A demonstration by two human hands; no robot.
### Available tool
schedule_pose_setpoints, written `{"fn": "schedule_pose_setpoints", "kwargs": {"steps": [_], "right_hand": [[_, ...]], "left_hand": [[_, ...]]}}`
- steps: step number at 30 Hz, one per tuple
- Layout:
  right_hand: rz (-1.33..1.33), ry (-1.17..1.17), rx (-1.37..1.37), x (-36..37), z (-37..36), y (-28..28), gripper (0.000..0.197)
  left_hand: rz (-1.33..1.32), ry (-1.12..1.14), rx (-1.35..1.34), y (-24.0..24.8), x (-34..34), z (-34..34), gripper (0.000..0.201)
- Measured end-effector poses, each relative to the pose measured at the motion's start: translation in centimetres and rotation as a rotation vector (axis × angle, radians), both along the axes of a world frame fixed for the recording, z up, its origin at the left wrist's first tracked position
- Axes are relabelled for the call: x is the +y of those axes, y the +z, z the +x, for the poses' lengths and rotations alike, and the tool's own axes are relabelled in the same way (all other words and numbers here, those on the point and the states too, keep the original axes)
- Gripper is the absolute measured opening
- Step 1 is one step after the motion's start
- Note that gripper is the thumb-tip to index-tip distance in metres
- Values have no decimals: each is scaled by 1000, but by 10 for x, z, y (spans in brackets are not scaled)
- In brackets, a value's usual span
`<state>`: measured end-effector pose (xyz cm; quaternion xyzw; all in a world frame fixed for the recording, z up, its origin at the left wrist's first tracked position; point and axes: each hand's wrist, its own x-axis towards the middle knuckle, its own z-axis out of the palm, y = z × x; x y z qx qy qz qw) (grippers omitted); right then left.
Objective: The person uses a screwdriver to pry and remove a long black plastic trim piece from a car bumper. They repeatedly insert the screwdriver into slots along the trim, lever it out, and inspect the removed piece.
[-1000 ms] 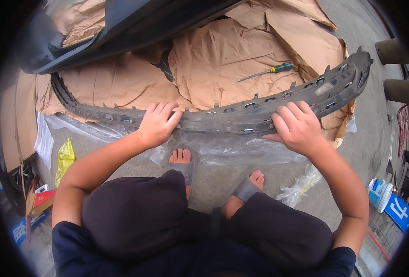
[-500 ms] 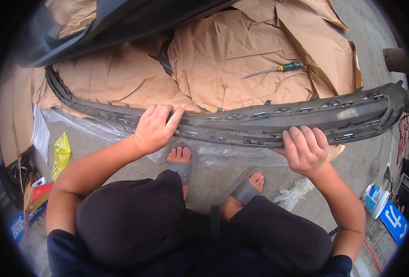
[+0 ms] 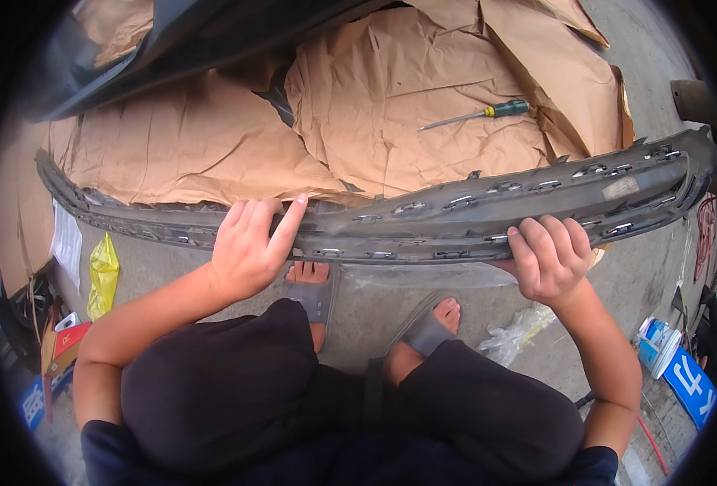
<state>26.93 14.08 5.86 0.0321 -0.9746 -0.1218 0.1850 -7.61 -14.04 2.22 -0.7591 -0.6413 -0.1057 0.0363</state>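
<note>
A long, curved black plastic car bumper trim [image 3: 423, 231] spans the view from left to right, with metal clips along its two ridges and a pale label near its right end. My left hand [image 3: 251, 247] grips its near edge left of the middle, the index finger stretched along the top. Farther right, my right hand [image 3: 548, 257] is closed round the same edge, fingers on top; its thumb is mostly hidden beneath. On the brown paper beyond the trim lies a screwdriver [image 3: 488, 112] with a green and yellow handle.
Crumpled brown paper [image 3: 391, 89] covers the ground ahead. A large dark glossy panel [image 3: 212, 57] rests at the upper left. A yellow bag [image 3: 103, 278] lies at left, clear plastic [image 3: 516, 336] near my right foot. A white and blue tub [image 3: 658, 348] stands at right.
The trim's left end has swung left and toward me, and its right end has lifted slightly. My left hand has moved left and nearer; my right hand has shifted slightly right. Both keep their hold.
</note>
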Motion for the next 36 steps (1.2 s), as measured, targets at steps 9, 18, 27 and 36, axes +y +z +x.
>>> {"fn": "schedule_pose_setpoints", "kwargs": {"steps": [9,18,27,36], "right_hand": [[86,-15,3,-1,-10,-2,34],[-32,-141,-92,-23,-48,26,37],[-33,5,30,-46,-99,47,12],[77,73,123,-36,-115,70,37]], "left_hand": [[-104,31,-72,-23,3,-2,68],[-121,46,-81,-35,-2,-5,67],[-6,16,-192,6,15,-8,81],[-70,33,-252,38,23,-14,105]]}}
